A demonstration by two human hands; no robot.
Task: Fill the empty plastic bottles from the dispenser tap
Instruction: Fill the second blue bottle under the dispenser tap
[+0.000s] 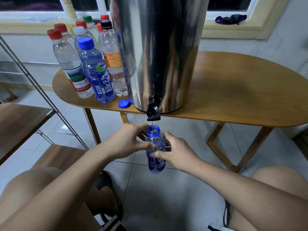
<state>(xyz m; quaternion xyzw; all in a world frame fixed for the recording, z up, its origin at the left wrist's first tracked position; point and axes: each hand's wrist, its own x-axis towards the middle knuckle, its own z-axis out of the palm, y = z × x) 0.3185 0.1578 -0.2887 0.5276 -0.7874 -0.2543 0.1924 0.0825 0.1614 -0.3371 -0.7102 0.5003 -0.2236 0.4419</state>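
We are seeing a tall mirror-polished steel dispenser drum gleaming on a smooth oval wooden table, while the clear blue plastic bottle is shining glossy.

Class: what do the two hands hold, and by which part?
Both grip the uncapped blue bottle under the tap: left hand at its shoulder, right hand round its labelled middle.

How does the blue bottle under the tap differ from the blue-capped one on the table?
The held bottle is uncapped, gripped by the left hand and right hand below the tap, water streaming in. The table bottle is capped and stands untouched on the table. Both share the blue label and tint.
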